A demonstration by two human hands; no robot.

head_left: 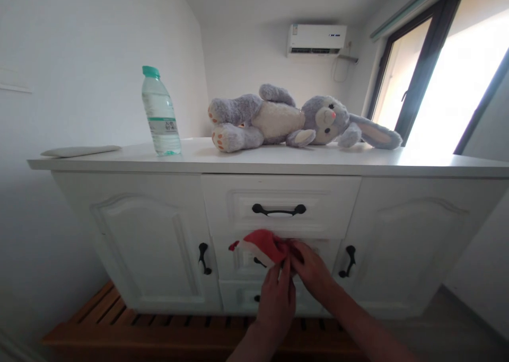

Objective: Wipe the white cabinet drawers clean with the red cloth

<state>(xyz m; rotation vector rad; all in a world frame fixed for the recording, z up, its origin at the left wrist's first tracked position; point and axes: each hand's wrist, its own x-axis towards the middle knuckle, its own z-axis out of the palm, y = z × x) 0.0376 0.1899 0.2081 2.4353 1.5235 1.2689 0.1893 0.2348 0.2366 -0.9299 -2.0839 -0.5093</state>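
Observation:
A small red and white cloth piece [262,244], perhaps a garment, hangs bunched in the air in front of the middle drawer. My left hand [277,289] pinches its lower edge from below, fingers pointing up. From the right, my right hand [312,266] grips the gathered red end. The fingertips of both hands nearly meet, and folds of fabric hide part of them. A darker red tip sticks out at the cloth's left end. Beyond the hands, a grey and cream plush rabbit [278,121] lies on its side on the cabinet top, its head to the right.
The white cabinet [143,165] has drawers with black handles [279,210] and a door on each side. A water bottle [161,113] with a green cap stands at the left on top, near a flat pale item [79,151]. A wooden slatted bench [99,319] lies below.

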